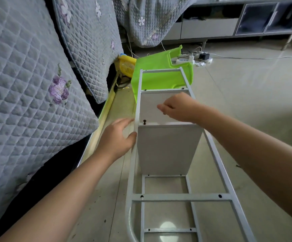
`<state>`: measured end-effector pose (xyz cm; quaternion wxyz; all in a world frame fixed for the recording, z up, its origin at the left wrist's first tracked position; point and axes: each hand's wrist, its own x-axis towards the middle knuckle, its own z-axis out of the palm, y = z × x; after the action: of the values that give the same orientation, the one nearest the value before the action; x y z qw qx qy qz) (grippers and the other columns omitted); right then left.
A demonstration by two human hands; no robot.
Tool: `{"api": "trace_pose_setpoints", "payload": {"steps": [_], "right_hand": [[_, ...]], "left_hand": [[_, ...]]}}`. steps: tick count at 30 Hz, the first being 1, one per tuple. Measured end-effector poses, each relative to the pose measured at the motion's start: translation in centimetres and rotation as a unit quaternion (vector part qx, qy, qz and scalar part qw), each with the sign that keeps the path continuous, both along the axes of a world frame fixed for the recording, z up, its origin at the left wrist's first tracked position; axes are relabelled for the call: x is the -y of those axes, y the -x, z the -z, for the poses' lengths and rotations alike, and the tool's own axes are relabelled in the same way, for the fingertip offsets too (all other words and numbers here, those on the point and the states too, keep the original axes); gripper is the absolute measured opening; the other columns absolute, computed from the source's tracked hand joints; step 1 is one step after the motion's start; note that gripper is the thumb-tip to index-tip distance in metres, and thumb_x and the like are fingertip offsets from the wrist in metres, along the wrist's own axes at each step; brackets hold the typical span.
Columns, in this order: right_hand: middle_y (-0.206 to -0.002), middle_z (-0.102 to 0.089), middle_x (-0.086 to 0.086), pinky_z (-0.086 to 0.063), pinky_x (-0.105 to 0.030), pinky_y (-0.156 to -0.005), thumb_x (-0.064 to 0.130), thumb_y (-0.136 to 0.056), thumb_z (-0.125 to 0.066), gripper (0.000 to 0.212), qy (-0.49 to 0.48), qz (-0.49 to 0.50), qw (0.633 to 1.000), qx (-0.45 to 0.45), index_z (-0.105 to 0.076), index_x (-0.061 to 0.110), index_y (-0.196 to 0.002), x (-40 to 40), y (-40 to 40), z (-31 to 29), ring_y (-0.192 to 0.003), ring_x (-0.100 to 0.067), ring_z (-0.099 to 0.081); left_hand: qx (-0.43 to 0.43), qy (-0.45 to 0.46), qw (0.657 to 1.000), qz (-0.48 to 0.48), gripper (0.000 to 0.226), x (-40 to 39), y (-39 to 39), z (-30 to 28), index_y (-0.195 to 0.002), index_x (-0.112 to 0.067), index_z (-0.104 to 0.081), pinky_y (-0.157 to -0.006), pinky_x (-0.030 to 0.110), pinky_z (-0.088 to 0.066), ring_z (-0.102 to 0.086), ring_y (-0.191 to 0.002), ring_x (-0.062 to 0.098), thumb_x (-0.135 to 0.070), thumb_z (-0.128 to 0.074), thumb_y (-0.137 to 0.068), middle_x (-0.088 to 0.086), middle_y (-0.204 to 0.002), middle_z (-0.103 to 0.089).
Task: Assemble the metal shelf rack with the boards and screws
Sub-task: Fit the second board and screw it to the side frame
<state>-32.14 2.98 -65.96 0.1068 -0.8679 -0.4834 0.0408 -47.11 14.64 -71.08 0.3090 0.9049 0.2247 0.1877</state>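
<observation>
Rack (pixel 176 197), board (pixel 168 147) unfixed: left hand (pixel 117 138) open beside it, right hand (pixel 178 108) curled, contents unclear; screw (pixel 144 121) may cross-thread if board shifts.

Looked like someone's home, probably a bedroom; quilted floral bedspread (pixel 28 81) hung over a bed on the left; low cabinet (pixel 229 23) and a power strip (pixel 185 59) sat on the tiled floor (pixel 255 102).

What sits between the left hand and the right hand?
In the head view: the rack's left rail and a black screw at the near board's top edge.
</observation>
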Motion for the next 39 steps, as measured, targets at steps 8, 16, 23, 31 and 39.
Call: {"api": "trace_pose_setpoints", "payload": {"steps": [8, 16, 23, 31, 39], "right_hand": [[-0.123, -0.060, -0.010, -0.028, -0.022, -0.096, 0.011, -0.094, -0.045, 0.027, -0.028, 0.047, 0.996, -0.070, -0.065, 0.001, -0.110, 7.3, -4.5, 2.7, -0.119, -0.024, -0.050], [-0.115, -0.056, -0.007, -0.044, -0.031, -0.092, -0.010, -0.091, -0.038, 0.034, -0.265, 0.138, 0.866, -0.401, -0.057, -0.002, -0.118, 10.3, -5.4, 4.5, -0.109, -0.016, -0.051], [-0.128, -0.053, -0.014, -0.041, -0.029, -0.094, 0.006, -0.092, -0.039, 0.037, 0.109, 0.321, 0.914, -0.222, -0.050, 0.004, -0.127, 17.3, -7.3, 17.2, -0.117, -0.027, -0.050], [-0.100, -0.041, -0.008, -0.041, -0.033, -0.086, 0.014, -0.092, -0.041, 0.013, 0.224, 0.349, 0.890, -0.192, -0.050, 0.010, -0.099, 24.4, -1.6, 25.8, -0.103, -0.028, -0.049], [-0.126, -0.051, -0.010, -0.039, -0.030, -0.095, 0.012, -0.094, -0.035, 0.030, 0.257, 0.335, 0.898, -0.122, -0.051, 0.007, -0.119, 22.0, -0.3, 24.3, -0.121, -0.026, -0.042]], "left_hand": [[-0.050, -0.249, 0.960, 0.121, 0.061, 4.8, -4.0, -0.4, -0.121, 0.004, -0.056, -0.096, 0.043, -0.043, -0.056, -0.115, 0.034, -0.038, -0.039, -0.080, 0.021, -0.121, -0.059], [-0.124, -0.190, 0.969, 0.094, 0.048, 8.3, -10.0, -0.8, -0.144, -0.008, -0.025, -0.098, 0.037, -0.034, -0.042, -0.126, 0.031, -0.025, -0.031, -0.099, 0.016, -0.140, -0.042], [-0.152, -0.243, 0.956, 0.067, 0.048, 8.8, -11.9, 0.3, -0.144, -0.014, -0.024, -0.080, 0.037, -0.039, -0.054, -0.110, 0.033, -0.033, -0.024, -0.100, 0.015, -0.121, -0.060], [-0.156, -0.324, 0.923, 0.134, 0.038, 9.6, -11.9, 0.9, -0.106, -0.008, -0.051, -0.068, 0.032, -0.024, -0.055, -0.100, 0.034, -0.032, -0.021, -0.101, 0.015, -0.108, -0.061], [-0.134, -0.309, 0.931, 0.142, 0.035, 9.4, -11.5, 1.1, -0.108, -0.008, -0.051, -0.070, 0.031, -0.023, -0.055, -0.101, 0.035, -0.028, -0.024, -0.100, 0.015, -0.111, -0.061]]}}
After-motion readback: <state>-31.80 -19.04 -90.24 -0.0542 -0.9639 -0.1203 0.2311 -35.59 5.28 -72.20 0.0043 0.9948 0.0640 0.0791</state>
